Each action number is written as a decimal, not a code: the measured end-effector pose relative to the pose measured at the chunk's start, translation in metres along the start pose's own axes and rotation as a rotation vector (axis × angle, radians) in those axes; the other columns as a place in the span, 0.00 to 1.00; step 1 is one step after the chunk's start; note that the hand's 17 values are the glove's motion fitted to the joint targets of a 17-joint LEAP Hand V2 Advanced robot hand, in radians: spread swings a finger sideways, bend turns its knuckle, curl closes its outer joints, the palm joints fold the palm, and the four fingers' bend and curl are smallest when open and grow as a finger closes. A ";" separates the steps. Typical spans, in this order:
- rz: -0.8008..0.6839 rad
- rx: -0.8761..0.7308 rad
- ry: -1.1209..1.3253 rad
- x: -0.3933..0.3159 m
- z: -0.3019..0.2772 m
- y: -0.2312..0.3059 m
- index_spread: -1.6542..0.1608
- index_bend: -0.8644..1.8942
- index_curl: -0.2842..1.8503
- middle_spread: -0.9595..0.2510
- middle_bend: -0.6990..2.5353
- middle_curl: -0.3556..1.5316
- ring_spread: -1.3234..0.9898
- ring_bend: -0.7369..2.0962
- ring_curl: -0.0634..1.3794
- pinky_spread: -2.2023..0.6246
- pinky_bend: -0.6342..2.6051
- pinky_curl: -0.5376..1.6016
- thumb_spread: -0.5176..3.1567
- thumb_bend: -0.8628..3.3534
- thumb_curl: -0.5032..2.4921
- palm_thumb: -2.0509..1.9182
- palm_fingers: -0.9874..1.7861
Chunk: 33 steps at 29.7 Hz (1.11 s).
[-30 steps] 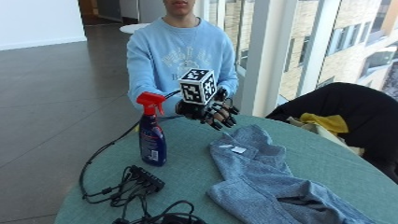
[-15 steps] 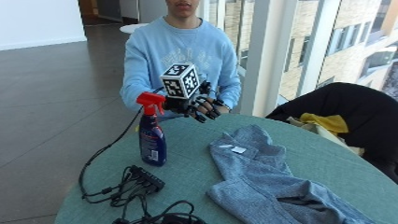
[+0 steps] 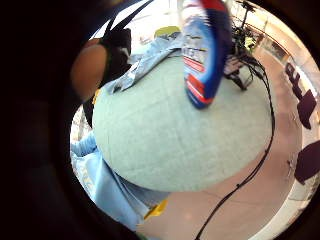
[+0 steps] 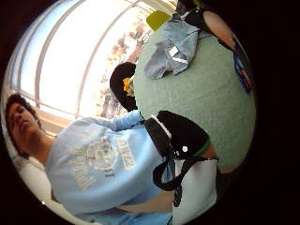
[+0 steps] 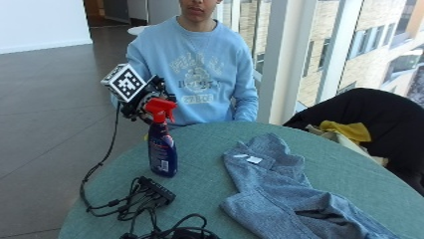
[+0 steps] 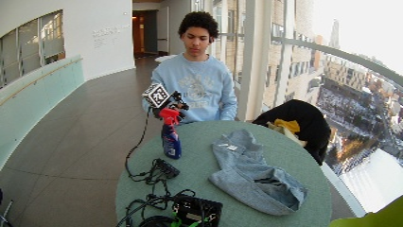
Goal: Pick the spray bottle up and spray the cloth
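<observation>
While the spray bottle (image 5: 161, 147) is standing upright on the green table (image 5: 199, 189), near the edge on the person's right side, I am bringing the gloved right hand (image 5: 144, 98) in close to its red trigger top (image 5: 159, 108). In the outside view the hand is sitting just behind the top, up at trigger height, and most of it is tucked out of sight there. I cannot tell if the fingers are spread or curled, or if they are touching the bottle yet. The palm view on the little finger side is showing the bottle's blue body and label very near the palm, so I am judging that the hand is right beside it. The grey-blue cloth (image 5: 291, 194) is lying flat and rumpled on the table, well apart from the bottle, toward the window side. A bunch of black cables (image 5: 142, 199) is lying on the table just in front of the bottle. I think this is the reaching step, with the pick-up not yet done. Next I am going to need fingers wrapped round the bottle's neck, one on the trigger, then a lift and a turn so the nozzle is pointing at the cloth.
</observation>
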<state>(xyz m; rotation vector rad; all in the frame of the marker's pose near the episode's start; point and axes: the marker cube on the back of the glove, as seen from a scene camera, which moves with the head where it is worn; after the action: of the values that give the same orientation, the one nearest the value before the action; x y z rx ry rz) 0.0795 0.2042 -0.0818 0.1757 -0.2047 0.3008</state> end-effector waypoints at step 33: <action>0.055 0.010 -0.734 0.097 0.012 -0.123 0.70 0.36 0.24 0.72 0.30 0.39 0.54 0.41 0.28 0.85 0.27 0.41 0.42 0.20 0.26 0.68 0.62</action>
<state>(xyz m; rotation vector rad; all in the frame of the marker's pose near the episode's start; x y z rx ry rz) 0.2065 0.1130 -0.0653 0.2862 -0.9362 0.2821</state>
